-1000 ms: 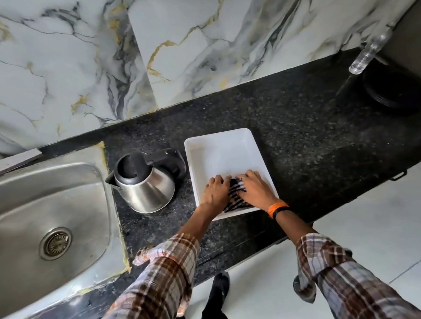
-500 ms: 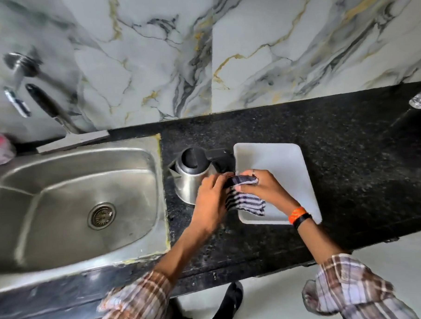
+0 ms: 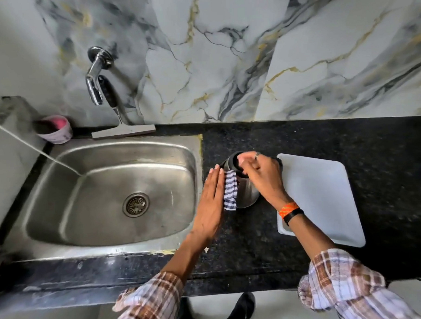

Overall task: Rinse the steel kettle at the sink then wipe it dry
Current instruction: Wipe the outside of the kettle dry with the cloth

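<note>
The steel kettle (image 3: 248,194) stands on the black counter (image 3: 324,135) just right of the sink (image 3: 109,188), its lid open. A blue-and-white striped cloth (image 3: 230,193) lies against the kettle's left side. My left hand (image 3: 212,200) is flat, fingers straight, pressing the cloth onto the kettle wall. My right hand (image 3: 263,178) reaches over the kettle's top and grips it near the rim and handle, which it hides.
A white tray (image 3: 327,197) sits right of the kettle under my right wrist. A wall tap (image 3: 95,75) hangs above the sink, with a squeegee (image 3: 121,129) and a pink cup (image 3: 55,128) on the back ledge. The drain (image 3: 136,204) is mid-basin.
Both hands lifted the striped cloth from the white tray and carried it left to the kettle. The view has swung left, now showing the whole sink and tap.
</note>
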{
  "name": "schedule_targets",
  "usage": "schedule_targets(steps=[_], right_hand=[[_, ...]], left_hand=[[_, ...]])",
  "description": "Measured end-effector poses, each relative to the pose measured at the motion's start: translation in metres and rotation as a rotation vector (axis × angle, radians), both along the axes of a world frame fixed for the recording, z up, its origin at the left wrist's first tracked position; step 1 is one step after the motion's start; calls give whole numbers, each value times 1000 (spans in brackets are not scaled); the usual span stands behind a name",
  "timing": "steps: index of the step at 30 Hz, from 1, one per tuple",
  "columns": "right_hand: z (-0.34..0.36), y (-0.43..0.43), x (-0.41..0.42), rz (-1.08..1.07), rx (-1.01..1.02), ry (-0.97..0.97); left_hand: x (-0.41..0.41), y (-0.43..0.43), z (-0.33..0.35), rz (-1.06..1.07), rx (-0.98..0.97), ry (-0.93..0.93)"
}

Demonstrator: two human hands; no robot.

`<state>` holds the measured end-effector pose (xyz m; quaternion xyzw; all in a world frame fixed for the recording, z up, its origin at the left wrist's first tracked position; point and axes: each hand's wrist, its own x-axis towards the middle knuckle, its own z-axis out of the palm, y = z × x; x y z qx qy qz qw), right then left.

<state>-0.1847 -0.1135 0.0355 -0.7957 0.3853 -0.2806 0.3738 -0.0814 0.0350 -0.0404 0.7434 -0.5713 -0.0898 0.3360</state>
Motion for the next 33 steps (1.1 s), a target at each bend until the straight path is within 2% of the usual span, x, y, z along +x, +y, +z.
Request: schedule_targets(steps=[2,3,4,6,8,10,13,15,17,20,22,24,27,33], right_hand=[[-3,-11,3,-55,-418,165],[-6,-18,6,-30,-547,288],[-8,-25,8,19,-596,429],[-13,-34,11,110,-514,668],[-19,-39,12,138,-398,772],[-21,-38,13,131,-384,777],[-22,-36,15,105,-422,743],[-24,-36,15,108,-421,719],[-25,-36,13,123,-427,690],[-29,-37,13,117,-445,666],[-33,-37,14,85,-466,650],[-34,-37,15,67,-478,641],[-33,-35,17,70,-474,640],[-32,-34,17,47,-493,646]], left_hand=[[-3,-1,-9,48,-2,46],[-4,-3,-13,76,-5,82],[-5,-6,-17,103,-4,123],[-8,-11,-27,166,0,176],[-11,-17,-32,195,-5,278],[-17,-24,-33,197,-53,454],[-37,-34,-26,254,-52,846],[-51,-39,-19,285,-5,931],[-59,-50,-10,395,-26,1044],[-45,-76,5,691,-134,1394],[-28,-80,9,663,-204,1600],[-6,-82,7,554,-197,1609],[10,-88,4,528,-205,1547],[-21,-76,6,451,-263,1286]])
